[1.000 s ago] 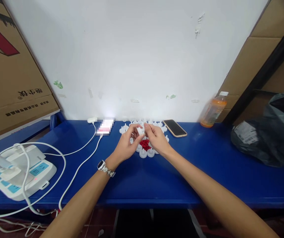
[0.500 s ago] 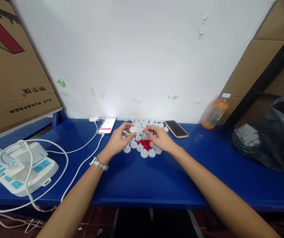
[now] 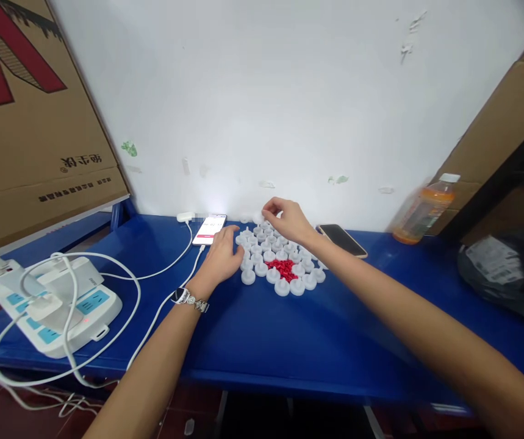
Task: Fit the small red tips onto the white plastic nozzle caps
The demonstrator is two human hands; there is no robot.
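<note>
While your eyes are on the far row, mind what lies at the left: the white power strip (image 3: 55,305) with its looping white cables (image 3: 152,277) sits on the blue tabletop (image 3: 262,341) near the front edge, and one cable runs to the lit white-cased phone (image 3: 210,228) just beside your left hand (image 3: 222,259), so keep that wrist clear of the cord. Your left hand rests loosely curled on the table, fingers touching the left edge of the cluster of small white plastic tea-light candles (image 3: 280,259), holding nothing that can be seen; let it steady those outer pieces without nudging them out of line. At the middle of the cluster lies a small heap of red plastic bits (image 3: 283,267), ringed by the white pieces; avoid dragging your forearm across it. Your right hand (image 3: 287,218) reaches to the back of the cluster, near the wall, thumb and forefinger pinched on one white tea-light (image 3: 258,217); I judge it best to keep it level and grip it by its sides, so the neighbours stay upright. Further right lie a dark phone in a tan case (image 3: 341,239), an orange drink bottle (image 3: 424,210) against the wall, and a black plastic bag (image 3: 509,274), all well apart from your work.
</note>
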